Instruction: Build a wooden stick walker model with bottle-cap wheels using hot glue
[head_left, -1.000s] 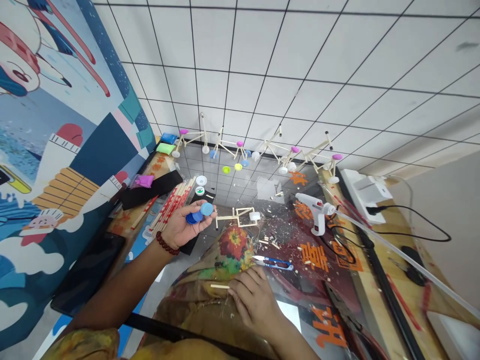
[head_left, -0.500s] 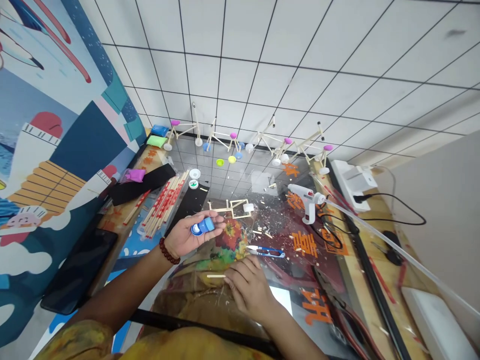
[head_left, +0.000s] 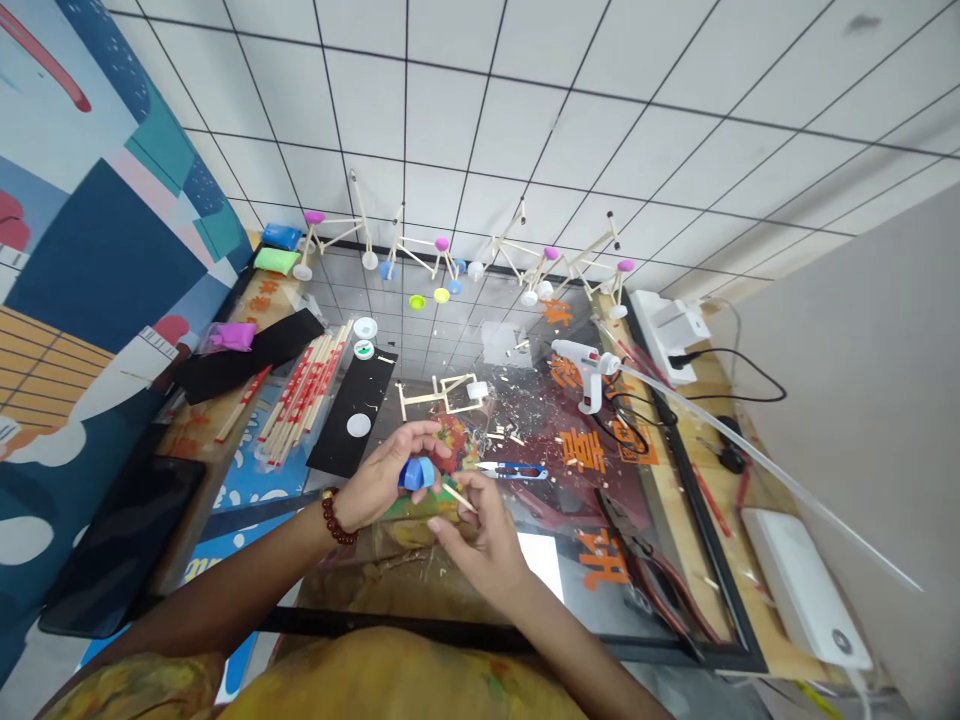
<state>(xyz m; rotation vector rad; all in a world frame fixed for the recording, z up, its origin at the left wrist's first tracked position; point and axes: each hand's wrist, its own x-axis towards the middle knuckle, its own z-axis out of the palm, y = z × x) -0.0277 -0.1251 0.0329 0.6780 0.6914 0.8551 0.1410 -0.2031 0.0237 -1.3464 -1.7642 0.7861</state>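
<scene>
My left hand is closed around blue bottle caps, held just above the glass-topped table. My right hand pinches a short wooden stick whose tip points up toward the caps. The two hands are almost touching. Blue snips lie on the glass just beyond my right hand. A partly built stick frame with a white cap lies farther back.
Several finished stick models with coloured caps stand along the tiled wall. A white glue gun stands at the right, its cable running to a power strip. A bundle of chopsticks and black sheets lie left. A dark tablet sits near left.
My left hand has drawn the blue caps closer to me. My right hand has picked the short stick up off the table and raised it to the caps. The view tilted down.
</scene>
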